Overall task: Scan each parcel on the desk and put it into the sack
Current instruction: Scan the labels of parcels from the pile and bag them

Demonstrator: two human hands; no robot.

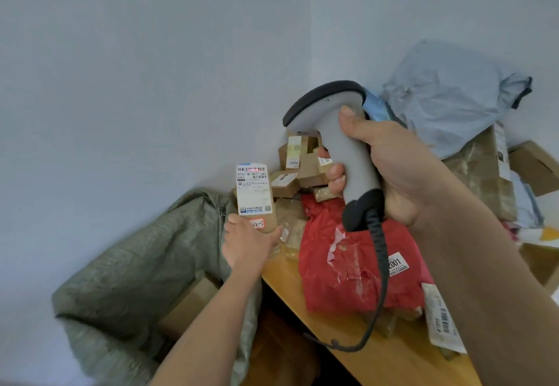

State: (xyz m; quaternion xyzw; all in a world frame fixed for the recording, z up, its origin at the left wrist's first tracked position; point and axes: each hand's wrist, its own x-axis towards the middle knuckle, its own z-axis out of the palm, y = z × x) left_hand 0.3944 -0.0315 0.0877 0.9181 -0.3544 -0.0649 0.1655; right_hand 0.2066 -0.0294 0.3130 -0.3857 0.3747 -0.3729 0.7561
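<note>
The scanner was held in the right hand, fingers curled round its grey handle, at centre right of the frame; its coiled cable hung down toward the desk. The left hand was closed on the lower end of a small brown parcel, held upright at frame centre, just above the desk's near corner and beside the green sack at lower left. A red scan line was seen across the barcode at the top of the parcel's white label. The parcel was judged light and fairly stiff, manageable one-handed; a hold at the base, clear of the label, appeared best. Cardboard was visible inside the sack's mouth. More parcels were noted on the desk: a red bag, small boxes, a grey mailer.
</note>
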